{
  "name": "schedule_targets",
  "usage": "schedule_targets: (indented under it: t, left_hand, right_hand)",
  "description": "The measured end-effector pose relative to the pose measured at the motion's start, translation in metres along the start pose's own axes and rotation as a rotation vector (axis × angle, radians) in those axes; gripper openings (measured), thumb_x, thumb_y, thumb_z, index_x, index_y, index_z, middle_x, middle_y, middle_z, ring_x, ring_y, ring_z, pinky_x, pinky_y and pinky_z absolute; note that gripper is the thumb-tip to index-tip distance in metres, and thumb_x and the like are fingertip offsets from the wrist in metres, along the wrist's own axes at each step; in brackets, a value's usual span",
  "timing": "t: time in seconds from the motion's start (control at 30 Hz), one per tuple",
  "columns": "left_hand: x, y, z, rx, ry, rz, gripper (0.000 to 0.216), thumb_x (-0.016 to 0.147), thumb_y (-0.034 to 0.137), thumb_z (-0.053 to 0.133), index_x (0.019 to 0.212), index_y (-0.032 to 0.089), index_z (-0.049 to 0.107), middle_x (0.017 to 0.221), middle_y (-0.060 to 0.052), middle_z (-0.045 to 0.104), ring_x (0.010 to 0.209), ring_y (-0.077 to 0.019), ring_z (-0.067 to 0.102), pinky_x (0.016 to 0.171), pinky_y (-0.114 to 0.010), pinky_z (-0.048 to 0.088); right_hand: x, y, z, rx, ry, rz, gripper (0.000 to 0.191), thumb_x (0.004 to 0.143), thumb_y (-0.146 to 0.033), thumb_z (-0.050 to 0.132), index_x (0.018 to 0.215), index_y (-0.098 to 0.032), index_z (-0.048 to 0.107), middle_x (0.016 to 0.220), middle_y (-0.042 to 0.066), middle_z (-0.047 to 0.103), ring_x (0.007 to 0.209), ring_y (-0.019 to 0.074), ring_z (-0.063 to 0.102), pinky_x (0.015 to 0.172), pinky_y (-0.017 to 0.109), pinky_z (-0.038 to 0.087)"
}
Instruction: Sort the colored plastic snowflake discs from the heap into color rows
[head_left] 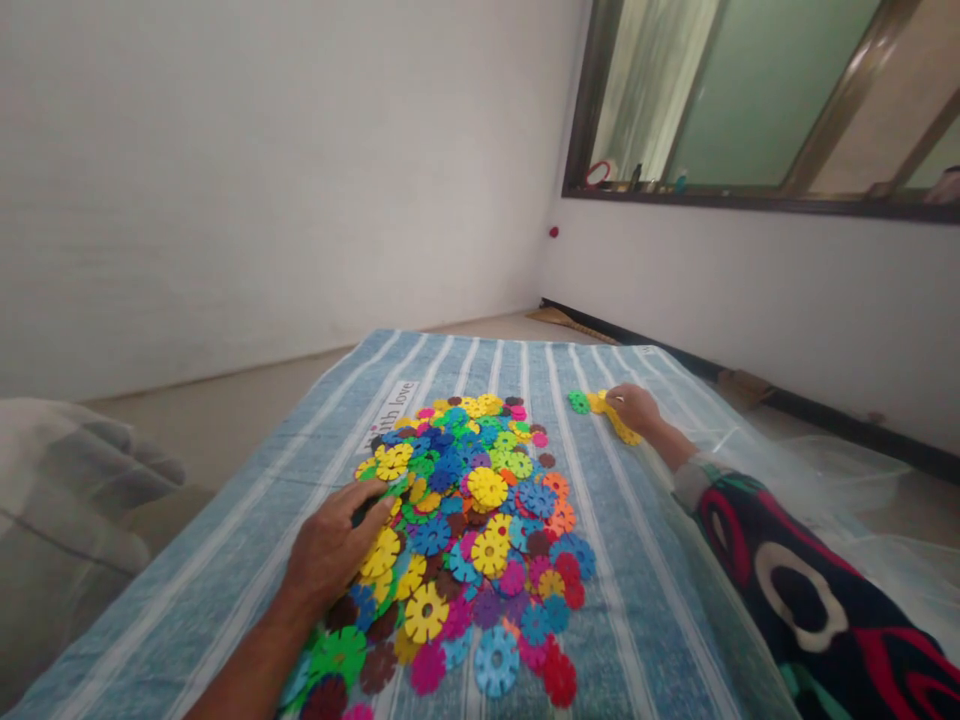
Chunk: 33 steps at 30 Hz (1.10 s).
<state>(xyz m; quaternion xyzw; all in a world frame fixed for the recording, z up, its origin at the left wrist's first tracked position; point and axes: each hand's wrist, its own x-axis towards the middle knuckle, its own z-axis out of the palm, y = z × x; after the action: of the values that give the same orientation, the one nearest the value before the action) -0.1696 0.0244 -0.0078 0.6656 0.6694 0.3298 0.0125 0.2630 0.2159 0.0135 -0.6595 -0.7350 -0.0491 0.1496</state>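
Observation:
A heap of plastic snowflake discs (450, 470), notched like flowers and in many colours, lies on a blue striped cloth (600, 560). My left hand (337, 545) rests on the heap's left side, its thumb apart from the stretched fingers; some fingertips are hidden among the discs. To the right of the heap, my right hand (632, 405) is closed, its fingers pinched at a yellow snowflake disc (601, 401). A green disc (578, 402) lies just left of those fingers. More yellow discs (627, 433) show under the right hand, partly covered by it.
Clear plastic sheeting or bins (825, 470) sit along the right side. A pale, translucent covered shape (67, 500) stands at the left. Beyond the cloth are a white wall (285, 180) and a window (757, 100) with small items on its sill.

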Motion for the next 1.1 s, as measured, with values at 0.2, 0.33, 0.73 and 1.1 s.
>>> schedule_targets:
  t: [0.2,0.33,0.73,1.1]
  left_hand:
    - [0.0,-0.002,0.001,0.022,-0.014,-0.005,0.042,0.077,0.054,0.045,0.089,0.022,0.068,0.097,-0.004,0.072,0.092,-0.0229,0.065,0.087,-0.031,0.05]
    - [-0.002,-0.002,0.001,0.025,-0.029,-0.016,0.042,0.078,0.054,0.044,0.091,0.022,0.068,0.1,-0.004,0.071,0.095,-0.0227,0.064,0.09,-0.032,0.049]
    - [-0.002,0.001,0.0,-0.005,-0.026,-0.035,0.04,0.077,0.053,0.045,0.091,0.023,0.067,0.1,-0.003,0.071,0.096,-0.0242,0.064,0.091,-0.035,0.049]
    - [-0.002,0.0,0.0,0.005,-0.033,-0.028,0.041,0.077,0.052,0.045,0.092,0.021,0.067,0.101,-0.004,0.07,0.098,-0.0247,0.064,0.092,-0.035,0.05]
  right_hand:
    - [0.009,-0.005,0.007,-0.075,-0.082,-0.019,0.029,0.085,-0.023,0.046,0.094,-0.019,0.072,0.098,0.008,0.067,0.091,0.0174,0.059,0.073,0.022,0.039]
    - [0.01,-0.008,0.007,-0.134,-0.114,-0.011,0.03,0.086,-0.023,0.044,0.095,-0.017,0.072,0.096,0.01,0.066,0.09,0.0181,0.059,0.072,0.023,0.039]
    - [0.008,-0.011,0.007,-0.278,-0.127,0.03,0.031,0.088,-0.019,0.041,0.101,-0.011,0.069,0.097,0.018,0.063,0.092,0.0234,0.06,0.071,0.026,0.043]
    - [-0.001,-0.02,0.009,-0.26,-0.111,-0.084,0.031,0.088,-0.017,0.041,0.104,-0.02,0.068,0.102,0.011,0.063,0.096,0.0206,0.056,0.073,0.025,0.04]
